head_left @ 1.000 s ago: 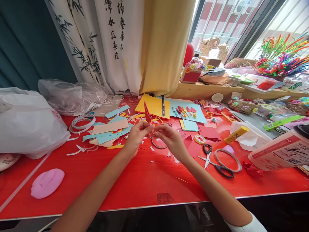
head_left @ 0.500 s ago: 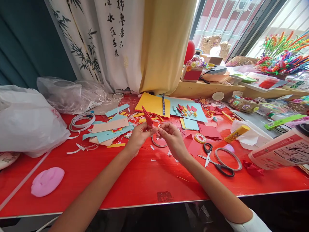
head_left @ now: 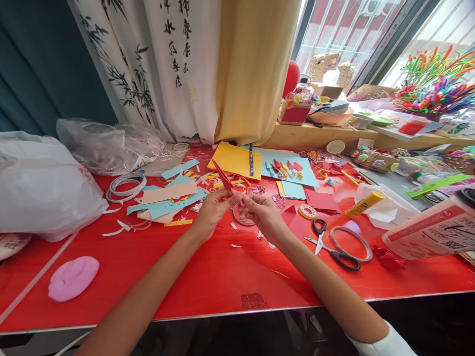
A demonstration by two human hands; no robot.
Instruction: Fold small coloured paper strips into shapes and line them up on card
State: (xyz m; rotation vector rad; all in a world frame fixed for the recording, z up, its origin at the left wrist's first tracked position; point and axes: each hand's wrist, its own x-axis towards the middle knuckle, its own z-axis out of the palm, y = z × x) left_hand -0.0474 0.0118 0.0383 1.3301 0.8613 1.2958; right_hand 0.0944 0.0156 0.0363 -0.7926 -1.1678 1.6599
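Above the middle of the red table (head_left: 208, 287), my left hand (head_left: 214, 212) pinches a folded red paper piece (head_left: 222, 177) whose pointed end sticks up and to the left. My right hand (head_left: 261, 212) meets it at the lower end of the paper, fingers closed on that end; the fingertips hide its exact shape. A roll of tape (head_left: 243, 217) lies behind and under the hands. Black-handled scissors (head_left: 331, 251) lie half open right of my right hand, beside a round tape ring (head_left: 352, 243). Red paper squares (head_left: 322, 201) are stacked behind them.
Coloured paper strips (head_left: 172, 195) and tape rolls (head_left: 126, 187) lie at left, near a white plastic bag (head_left: 44, 188) and pink clay (head_left: 73, 278). Small folded pieces rest on a blue sheet (head_left: 308, 177). A glue stick (head_left: 364, 204) and a large bottle (head_left: 432, 230) stand at right.
The red paper has tilted further left between my fingers. My right hand has turned slightly, and its fingers are curled in more closely.
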